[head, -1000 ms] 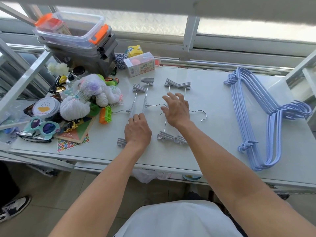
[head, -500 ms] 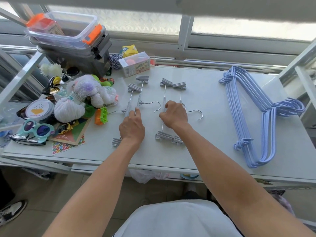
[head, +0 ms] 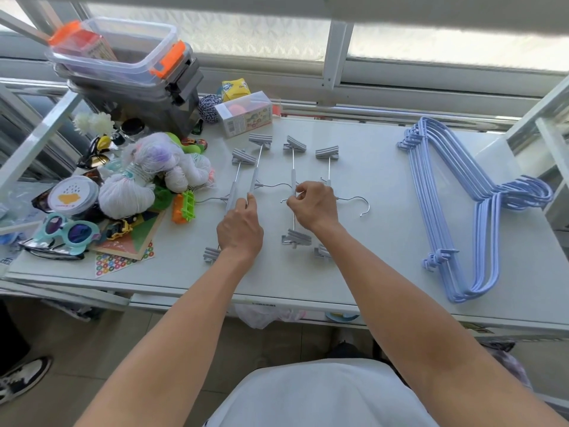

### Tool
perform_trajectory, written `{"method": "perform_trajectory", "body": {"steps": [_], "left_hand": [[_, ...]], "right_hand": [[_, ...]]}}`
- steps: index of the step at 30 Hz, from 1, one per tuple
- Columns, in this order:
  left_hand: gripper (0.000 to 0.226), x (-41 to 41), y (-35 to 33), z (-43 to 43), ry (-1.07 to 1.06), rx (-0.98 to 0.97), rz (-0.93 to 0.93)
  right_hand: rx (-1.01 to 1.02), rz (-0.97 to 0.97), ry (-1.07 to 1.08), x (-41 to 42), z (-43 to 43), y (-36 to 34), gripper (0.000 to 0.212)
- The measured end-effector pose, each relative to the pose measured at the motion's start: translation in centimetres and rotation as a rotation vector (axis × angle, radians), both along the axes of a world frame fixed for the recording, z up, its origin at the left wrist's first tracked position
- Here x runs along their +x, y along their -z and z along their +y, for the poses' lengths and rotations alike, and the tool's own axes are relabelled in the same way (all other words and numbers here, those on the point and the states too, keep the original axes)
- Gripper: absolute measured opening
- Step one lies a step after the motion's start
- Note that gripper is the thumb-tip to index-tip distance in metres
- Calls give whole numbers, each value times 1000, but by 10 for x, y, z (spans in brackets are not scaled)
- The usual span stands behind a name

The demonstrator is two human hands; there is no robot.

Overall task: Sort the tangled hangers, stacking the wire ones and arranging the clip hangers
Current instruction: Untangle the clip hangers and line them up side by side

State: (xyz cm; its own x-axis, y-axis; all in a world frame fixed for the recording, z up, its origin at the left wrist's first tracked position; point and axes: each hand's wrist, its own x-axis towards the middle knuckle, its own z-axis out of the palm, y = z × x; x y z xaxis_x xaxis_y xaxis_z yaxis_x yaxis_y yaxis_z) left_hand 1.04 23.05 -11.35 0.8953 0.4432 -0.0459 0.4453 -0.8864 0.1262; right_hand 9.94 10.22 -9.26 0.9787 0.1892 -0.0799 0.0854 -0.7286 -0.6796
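Several grey clip hangers lie side by side in the middle of the white table (head: 363, 272), bars running away from me, clips at both ends. My left hand (head: 240, 229) pinches the bar of the second clip hanger from the left (head: 255, 177). My right hand (head: 312, 206) has its fingers curled on the middle of the third clip hanger (head: 293, 167). The fourth clip hanger (head: 328, 155) lies partly under that hand, its hook (head: 363, 204) pointing right. A neat stack of blue wire hangers (head: 455, 211) rests at the table's right side.
Clutter fills the left side: balls of white yarn (head: 144, 177), toy sunglasses (head: 72, 231), a round tin (head: 72, 195), an orange and green toy (head: 184, 208), stacked plastic boxes (head: 123, 66), a small carton (head: 246, 115). A window frame runs behind. A shoe (head: 21, 379) is on the floor at left.
My right hand pulled back from lying flat over the hangers and curled its fingers onto the third hanger's middle. My left hand stayed on the second hanger's bar.
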Motion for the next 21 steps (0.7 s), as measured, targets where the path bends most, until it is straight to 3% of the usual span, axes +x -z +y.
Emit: {"method": "perform_trajectory", "body": {"steps": [11, 17, 21], "left_hand": [[57, 2, 2, -21, 18, -112, -99], [53, 0, 4, -19, 47, -140, -154], [52, 1, 4, -20, 21, -170, -162]], "right_hand": [[-91, 122, 36, 4, 14, 11, 13], [-56, 134, 53, 5, 12, 14, 20], [-88, 162, 19, 6, 10, 11, 9]]}}
